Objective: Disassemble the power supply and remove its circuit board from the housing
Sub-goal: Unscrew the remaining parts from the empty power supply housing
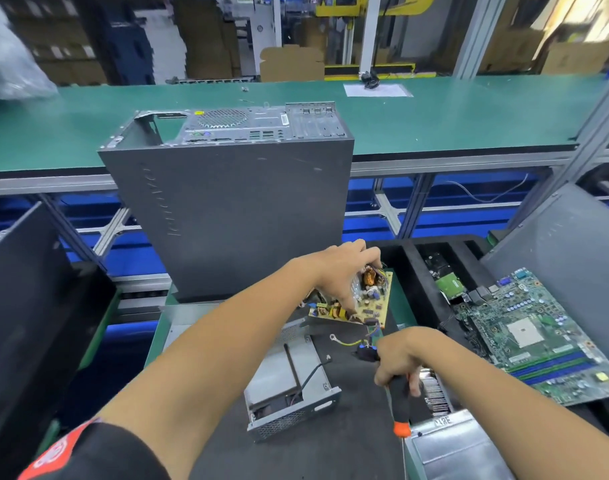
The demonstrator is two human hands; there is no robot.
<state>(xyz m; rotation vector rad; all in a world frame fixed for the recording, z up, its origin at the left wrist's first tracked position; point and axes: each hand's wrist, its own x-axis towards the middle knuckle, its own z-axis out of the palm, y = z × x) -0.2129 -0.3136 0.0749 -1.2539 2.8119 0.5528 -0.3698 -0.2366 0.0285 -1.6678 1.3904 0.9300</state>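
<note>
Both hands work: left hand [344, 271] fingers pinch the circuit board [355, 299] — light, stiff, fragile, best held by edges — while right hand [402, 355] curls round a screwdriver [402, 407].

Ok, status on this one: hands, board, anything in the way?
Left hand grips circuit board, lifted clear of housing. Right hand holds screwdriver and wire plug. Board's wires run to that plug.

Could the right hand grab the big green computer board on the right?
Probably not yet. The right hand is already full: its fingers grip a screwdriver and a black plug. The green motherboard lies uncovered just to its right, so nothing blocks the way. It would likely need to put something down first.
</note>
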